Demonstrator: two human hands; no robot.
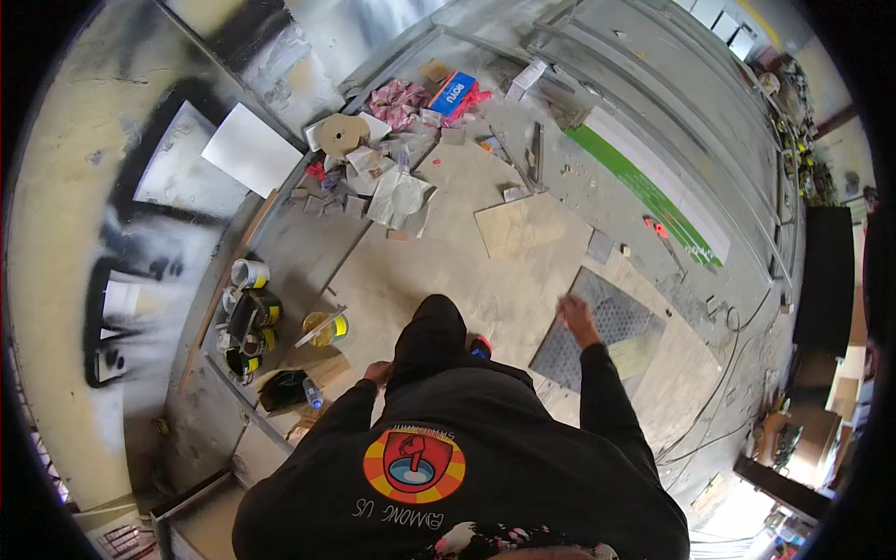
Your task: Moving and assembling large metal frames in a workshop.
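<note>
My right hand (579, 319) is out to the right, above a dark grey panel (611, 315) with a dotted pattern that lies on the boards. Its fingers are curled in, and I see nothing in them. Low beside my left thigh is my left hand (378, 372); its fingers are mostly hidden, so its grip cannot be made out. Left of it stands a tin with a yellow label (325, 329), a flat stick laid across its top. A clear bottle with a blue cap (313, 394) lies near a dark open bag (283, 390).
Several paint tins (252, 322) line the left wall. Ahead are a paper and scrap pile (359, 168), a blue box (454, 93) and a loose board (523, 225). A green-and-white panel (653, 177) lies by metal framing at the right; cables (737, 359) trail nearby.
</note>
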